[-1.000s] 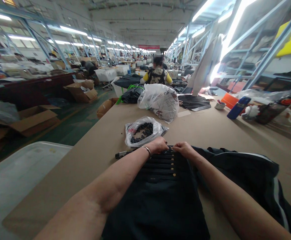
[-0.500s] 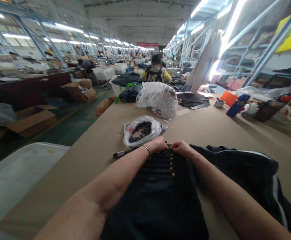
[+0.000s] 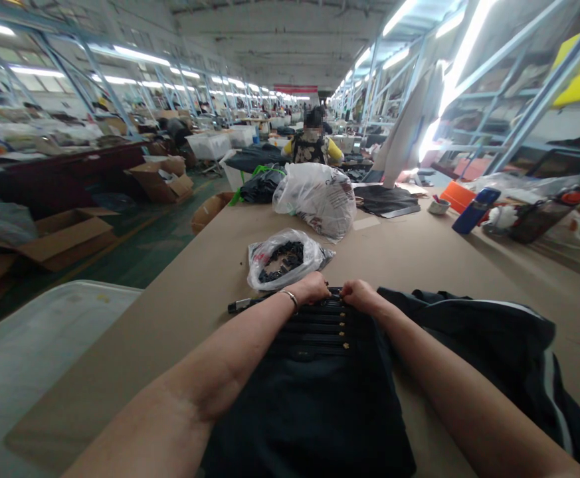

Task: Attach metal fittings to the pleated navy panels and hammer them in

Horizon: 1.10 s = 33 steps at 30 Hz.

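A stack of dark garments (image 3: 319, 378) lies on the brown table (image 3: 419, 259) in front of me, their top edges fanned out with small gold zipper pulls (image 3: 342, 324) in a row. My left hand (image 3: 311, 288) and my right hand (image 3: 359, 293) are both closed at the far edge of the stack, pinching the topmost garment's edge close together. A bracelet sits on my left wrist. Just beyond my left hand lies a clear plastic bag (image 3: 282, 257) of small black parts. A dark marker (image 3: 244, 305) lies left of the stack.
More dark fabric with a white stripe (image 3: 509, 338) is heaped at my right. A large white plastic bag (image 3: 317, 198) stands farther up the table, with a person (image 3: 313, 141) working behind it. A blue bottle (image 3: 474, 211), a clear bin (image 3: 35, 352) at left and cardboard boxes (image 3: 70, 236) on the floor.
Both hands have stayed pinched at the far edge of the garment stack, shifting only slightly; the view has drifted a little.
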Each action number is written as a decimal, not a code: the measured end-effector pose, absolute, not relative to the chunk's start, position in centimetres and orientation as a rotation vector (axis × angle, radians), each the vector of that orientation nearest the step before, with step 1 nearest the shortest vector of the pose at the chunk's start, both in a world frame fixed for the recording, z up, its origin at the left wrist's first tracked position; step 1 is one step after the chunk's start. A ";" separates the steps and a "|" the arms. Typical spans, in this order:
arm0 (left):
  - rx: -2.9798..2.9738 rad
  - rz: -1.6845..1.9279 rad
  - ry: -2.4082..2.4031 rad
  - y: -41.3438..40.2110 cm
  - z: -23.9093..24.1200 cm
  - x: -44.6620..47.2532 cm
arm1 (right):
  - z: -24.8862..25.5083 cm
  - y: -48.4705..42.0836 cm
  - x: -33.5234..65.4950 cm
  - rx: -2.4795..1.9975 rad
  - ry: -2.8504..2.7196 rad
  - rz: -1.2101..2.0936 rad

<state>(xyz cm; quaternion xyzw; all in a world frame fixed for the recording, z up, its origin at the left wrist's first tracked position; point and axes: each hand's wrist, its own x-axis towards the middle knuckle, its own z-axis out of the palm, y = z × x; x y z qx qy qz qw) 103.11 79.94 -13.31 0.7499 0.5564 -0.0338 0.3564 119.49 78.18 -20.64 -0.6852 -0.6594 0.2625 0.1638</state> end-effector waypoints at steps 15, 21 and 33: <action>1.376 0.441 1.225 77.3 -12.1 103.0 | -17.5 72.6 115.1 -1.425 -1.454 0.919; 1.319 0.532 1.219 76.8 -12.4 103.2 | -17.1 72.0 114.8 -1.353 -1.372 1.050; 1.357 0.469 1.184 76.7 -12.6 103.0 | -15.4 73.2 117.8 -1.532 -1.339 1.006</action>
